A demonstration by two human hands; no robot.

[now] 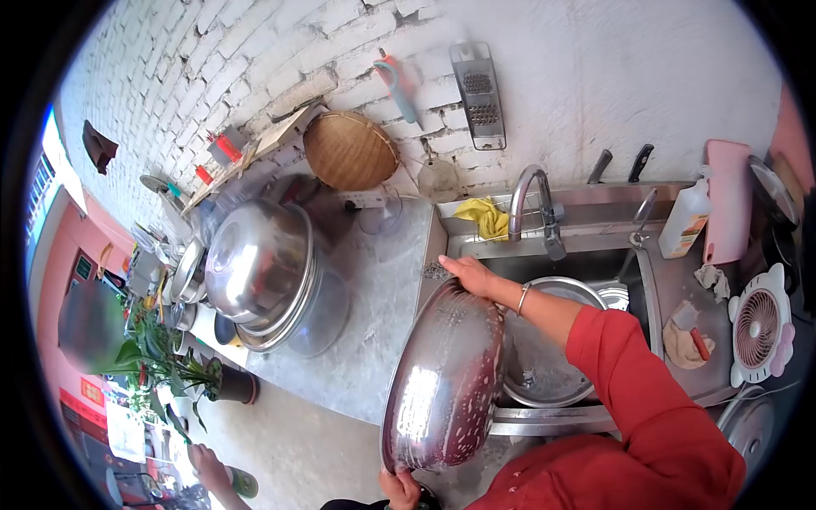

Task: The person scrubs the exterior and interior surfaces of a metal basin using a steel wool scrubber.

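Note:
A large stainless steel basin (450, 374) is tipped on its side in front of the sink, its outer wall wet with droplets and suds. My right hand (467, 276) grips the upper rim, thumb showing; a bracelet is on that wrist. At the lower rim, my left hand (399, 489) is closed around the edge, partly cut off by the frame. Inside the sink (650, 314) rests another wide metal basin (552, 395), partly behind my right forearm. The curved faucet (531, 200) stands behind it.
Upturned shiny bowls (255, 263) are stacked on the grey counter (374, 323). A yellow cloth (482, 218), white bottle (685, 219) and pink cutting board (727, 200) sit around the sink. A small fan (759, 327) is at right. Another person's hand (208, 467) shows at lower left.

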